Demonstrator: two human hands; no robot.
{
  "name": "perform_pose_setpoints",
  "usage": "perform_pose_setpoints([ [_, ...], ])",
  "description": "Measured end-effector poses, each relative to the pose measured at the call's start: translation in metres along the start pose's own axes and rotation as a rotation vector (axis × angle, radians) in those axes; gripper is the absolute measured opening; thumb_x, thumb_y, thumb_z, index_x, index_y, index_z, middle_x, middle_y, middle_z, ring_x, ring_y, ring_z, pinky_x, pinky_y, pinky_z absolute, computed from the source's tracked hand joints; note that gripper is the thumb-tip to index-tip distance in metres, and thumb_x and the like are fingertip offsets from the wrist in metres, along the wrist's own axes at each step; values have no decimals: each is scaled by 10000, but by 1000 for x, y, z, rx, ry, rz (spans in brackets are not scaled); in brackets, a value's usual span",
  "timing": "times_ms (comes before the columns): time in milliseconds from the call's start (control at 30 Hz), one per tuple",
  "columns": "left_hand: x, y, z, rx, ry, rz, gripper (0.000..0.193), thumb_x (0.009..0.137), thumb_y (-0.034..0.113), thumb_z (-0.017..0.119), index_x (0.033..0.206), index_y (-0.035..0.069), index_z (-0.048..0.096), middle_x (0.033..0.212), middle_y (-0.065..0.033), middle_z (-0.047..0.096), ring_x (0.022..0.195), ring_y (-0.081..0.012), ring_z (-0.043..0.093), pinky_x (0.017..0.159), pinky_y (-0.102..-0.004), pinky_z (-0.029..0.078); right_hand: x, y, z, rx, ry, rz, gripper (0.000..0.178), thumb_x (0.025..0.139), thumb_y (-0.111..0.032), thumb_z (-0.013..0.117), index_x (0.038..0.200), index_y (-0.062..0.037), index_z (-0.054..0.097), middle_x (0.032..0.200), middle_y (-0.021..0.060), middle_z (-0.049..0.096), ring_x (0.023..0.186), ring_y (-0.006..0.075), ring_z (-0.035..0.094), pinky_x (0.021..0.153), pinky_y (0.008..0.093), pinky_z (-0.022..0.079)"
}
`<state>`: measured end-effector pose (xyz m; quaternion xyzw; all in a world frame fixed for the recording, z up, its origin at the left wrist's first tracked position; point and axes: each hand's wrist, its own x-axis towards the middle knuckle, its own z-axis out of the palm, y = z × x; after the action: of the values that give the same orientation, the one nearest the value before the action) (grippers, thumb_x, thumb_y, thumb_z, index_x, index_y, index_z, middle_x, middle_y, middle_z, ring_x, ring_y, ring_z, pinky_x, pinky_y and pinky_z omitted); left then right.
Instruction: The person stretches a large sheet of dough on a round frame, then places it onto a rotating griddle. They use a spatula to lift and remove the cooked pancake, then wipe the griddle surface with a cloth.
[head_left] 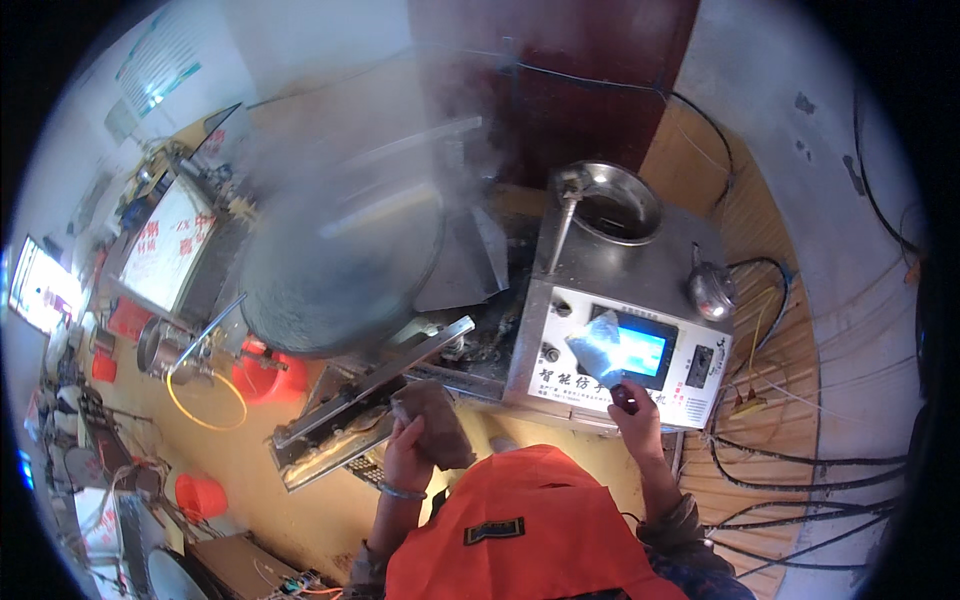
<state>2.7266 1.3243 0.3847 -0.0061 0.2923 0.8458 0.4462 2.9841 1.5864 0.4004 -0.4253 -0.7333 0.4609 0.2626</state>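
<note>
My left hand (405, 455) holds a brownish cloth (433, 420) just below the metal tray (370, 405) that sticks out of the steaming machine. My right hand (638, 418) grips the dark handle of a flat metal scraper (598, 352), whose blade points up in front of the lit blue screen (640, 350) on the steel control box (620, 300). An orange apron (530, 530) covers my front at the lower edge.
Steam rises over a large round drum (340, 270). A steel funnel bowl (620, 205) and a small kettle (712, 290) sit on the control box. Red buckets (268, 375) stand on the yellow floor at left. Black cables (800, 470) run along the floor at right.
</note>
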Motion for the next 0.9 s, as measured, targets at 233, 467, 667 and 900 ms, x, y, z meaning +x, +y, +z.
perform_pose_setpoints([
  [233, 114, -94, 83, 253, -102, -273, 349, 870, 44, 526, 1217, 82, 507, 1132, -64, 588, 1037, -202, 575, 887, -340, 471, 8, 34, -66, 90, 220, 85, 434, 745, 16, 645, 1167, -15, 544, 937, 44, 616, 782, 94, 574, 684, 236, 476],
  [467, 247, -228, 193, 365, -47, -473, 247, 908, 100, 520, 1155, 103, 520, 953, -30, 601, 825, -148, 589, 771, -307, 511, 16, 31, -102, 103, 307, 205, 390, 752, 53, 617, 1133, -7, 557, 862, -20, 566, 718, 43, 501, 646, 192, 431],
  [667, 322, -302, 247, 610, -52, -460, 347, 916, 127, 531, 1247, 56, 457, 1128, -107, 562, 1009, -222, 571, 901, -362, 483, 34, 34, -111, 24, 330, 244, 436, 738, 5, 663, 1159, -8, 548, 888, 60, 636, 741, 100, 600, 684, 243, 499],
  [900, 237, -242, 173, 704, -159, -542, 263, 877, 106, 565, 1131, 58, 513, 1061, -50, 567, 933, -140, 571, 782, -303, 500, 50, 33, -100, -90, 252, 141, 453, 729, 8, 673, 1165, -3, 550, 929, 93, 623, 783, 131, 605, 700, 259, 501],
])
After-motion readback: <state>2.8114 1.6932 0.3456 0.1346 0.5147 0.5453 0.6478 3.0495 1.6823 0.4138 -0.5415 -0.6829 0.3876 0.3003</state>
